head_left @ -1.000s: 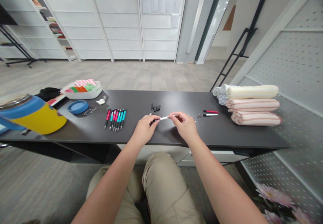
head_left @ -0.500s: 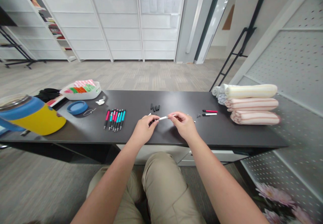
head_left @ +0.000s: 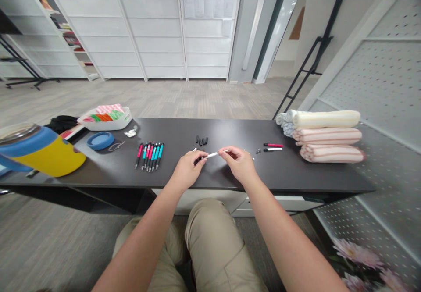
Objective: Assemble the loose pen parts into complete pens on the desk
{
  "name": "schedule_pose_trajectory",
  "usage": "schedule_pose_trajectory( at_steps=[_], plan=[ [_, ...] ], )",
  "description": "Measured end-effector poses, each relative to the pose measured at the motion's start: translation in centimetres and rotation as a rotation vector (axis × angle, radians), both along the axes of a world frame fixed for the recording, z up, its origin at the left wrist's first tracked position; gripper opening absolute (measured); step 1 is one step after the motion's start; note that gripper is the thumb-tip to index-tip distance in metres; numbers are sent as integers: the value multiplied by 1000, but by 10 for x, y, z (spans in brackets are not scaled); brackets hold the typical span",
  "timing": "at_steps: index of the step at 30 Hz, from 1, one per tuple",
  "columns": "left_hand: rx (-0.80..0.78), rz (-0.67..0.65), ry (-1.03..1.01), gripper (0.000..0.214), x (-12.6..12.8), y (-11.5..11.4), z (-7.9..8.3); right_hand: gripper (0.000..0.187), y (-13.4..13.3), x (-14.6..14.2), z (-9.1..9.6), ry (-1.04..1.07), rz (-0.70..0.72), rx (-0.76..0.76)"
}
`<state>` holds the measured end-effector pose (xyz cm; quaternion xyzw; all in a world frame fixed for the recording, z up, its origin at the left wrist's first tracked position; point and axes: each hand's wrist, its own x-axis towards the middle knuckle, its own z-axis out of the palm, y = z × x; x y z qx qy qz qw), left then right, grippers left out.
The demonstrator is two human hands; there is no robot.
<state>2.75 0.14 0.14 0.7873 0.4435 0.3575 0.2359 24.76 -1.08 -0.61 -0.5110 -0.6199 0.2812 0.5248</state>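
A white pen barrel (head_left: 212,154) is held level over the desk between my two hands. My left hand (head_left: 187,168) pinches its left end, where a dark part shows between the fingers. My right hand (head_left: 239,162) has thumb and forefinger closed on the other end; the palm side is hidden. Just beyond my hands lie several short black pen grips (head_left: 201,141). Right of my right hand are small metallic pieces (head_left: 258,151), a red pen part (head_left: 273,145) and a white pen part (head_left: 273,149) with black ends. Several red and turquoise pens (head_left: 149,156) lie side by side at left.
On the dark desk (head_left: 230,129), rolled towels (head_left: 330,136) are stacked at the right end. At left are a yellow and blue flask (head_left: 49,151), a blue lid (head_left: 100,140), a white basket (head_left: 113,124) with colourful contents and a crumpled white tissue (head_left: 130,133).
Both hands keep almost the same place and grip. The white barrel has tilted slightly, its left end a little lower.
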Motion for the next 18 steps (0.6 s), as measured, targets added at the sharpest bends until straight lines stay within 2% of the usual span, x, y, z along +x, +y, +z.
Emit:
schedule_pose_trajectory(
  at_steps=[8,13,18],
  plan=[
    [-29,-14,-59,21,-1,-1,0,31,0,-1,0,3,23,-6],
    [-140,-25,-289,24,-2,4,-8,46,5,-2,-3,20,11,-25],
    [-229,-17,-472,25,-2,7,-11,39,7,-4,-8,-107,26,5]
  ],
)
